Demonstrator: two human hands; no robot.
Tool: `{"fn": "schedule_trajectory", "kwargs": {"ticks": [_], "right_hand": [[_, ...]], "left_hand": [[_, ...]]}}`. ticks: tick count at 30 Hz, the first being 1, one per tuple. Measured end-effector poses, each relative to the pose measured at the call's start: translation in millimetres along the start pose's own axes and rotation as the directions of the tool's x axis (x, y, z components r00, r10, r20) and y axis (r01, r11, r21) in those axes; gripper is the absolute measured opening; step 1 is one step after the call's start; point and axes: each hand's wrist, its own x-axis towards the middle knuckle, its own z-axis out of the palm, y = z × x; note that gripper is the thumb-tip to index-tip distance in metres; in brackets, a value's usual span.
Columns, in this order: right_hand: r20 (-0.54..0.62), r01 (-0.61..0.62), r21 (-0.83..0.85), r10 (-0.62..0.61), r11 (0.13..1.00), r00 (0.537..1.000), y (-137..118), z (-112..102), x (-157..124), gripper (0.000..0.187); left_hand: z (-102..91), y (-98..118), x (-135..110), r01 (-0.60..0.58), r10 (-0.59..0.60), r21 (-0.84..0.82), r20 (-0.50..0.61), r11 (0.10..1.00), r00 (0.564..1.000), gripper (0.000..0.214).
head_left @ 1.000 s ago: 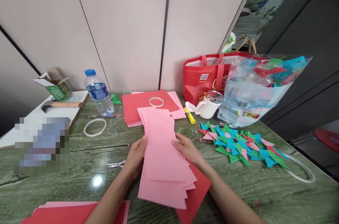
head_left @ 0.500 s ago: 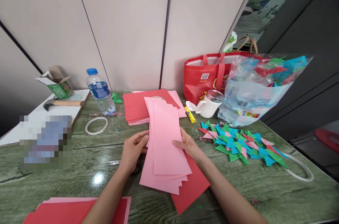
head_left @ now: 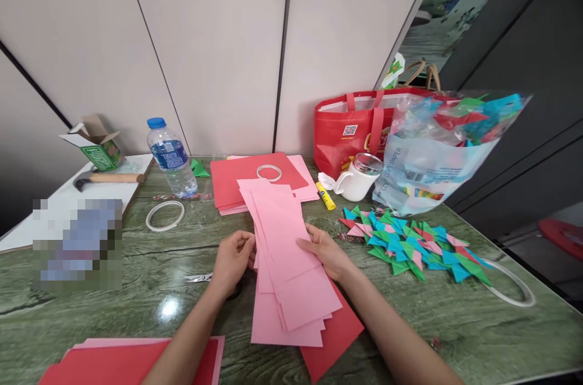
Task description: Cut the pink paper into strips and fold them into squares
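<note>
A fanned stack of pink paper strips [head_left: 291,251] is held above the table between my two hands. My right hand [head_left: 325,251] grips its right edge, thumb on top and fingers mostly hidden behind. At the left edge my left hand [head_left: 233,260] is closed, its thumb and fingers pinched at the paper's side. Under the strips a red paper [head_left: 334,339] sticks out at the lower right. Beside my left wrist lie scissors [head_left: 199,279], partly hidden.
Red and pink sheets [head_left: 232,181] lie behind, bearing a tape roll [head_left: 269,173]. Another red pile [head_left: 122,364] lies front left. A water bottle [head_left: 170,160], glue stick [head_left: 325,195], white mug [head_left: 357,178], folded paper pieces [head_left: 410,242] and stuffed plastic bag [head_left: 419,172] surround my hands.
The pink strips have shifted toward me and fanned out more, their lower ends swinging right. The tape roll behind them is now uncovered. Both hands stay at the stack's sides.
</note>
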Motion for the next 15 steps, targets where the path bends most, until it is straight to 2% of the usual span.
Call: {"fn": "schedule_trajectory", "kwargs": {"ticks": [3,5,7,9,11,13,15], "right_hand": [[0.041,-0.003,-0.005,0.003,1.0,0.999,1,-2,0,0.051],[0.042,0.004,-0.024,-0.003,1.0,0.999,0,-2,-1,0.05],[0.046,0.025,-0.042,-0.023,0.999,0.999,-1,0,-3,0.049],[0.071,0.054,-0.055,-0.05,0.997,0.996,-2,5,-5,0.053],[0.109,0.076,-0.061,-0.069,0.995,0.992,-2,10,-7,0.057],[0.13,0.072,-0.055,-0.064,0.996,0.989,-1,14,-7,0.06],[0.11,0.051,-0.03,-0.048,0.998,0.993,-1,15,-7,0.059]], "left_hand": [[-0.4,-3,2,-0.08,0.091,0.109,-0.106,0.991,0.99,0.019],[-1.4,-4,2,-0.088,0.104,0.121,-0.133,0.989,0.986,0.018],[-2.2,-4,2,-0.066,0.076,0.09,-0.12,0.994,0.99,0.018],[-2.4,-4,2,-0.02,0.022,0.048,-0.041,0.999,0.999,0.018],[-1.9,-5,2,-0.019,0.019,0.002,0.023,1.0,1.0,0.019],[-0.9,-6,2,-0.036,0.037,-0.072,0.004,0.997,0.999,0.024],[0.7,-5,1,-0.002,-0.009,-0.169,-0.063,0.986,0.998,0.036]]}}
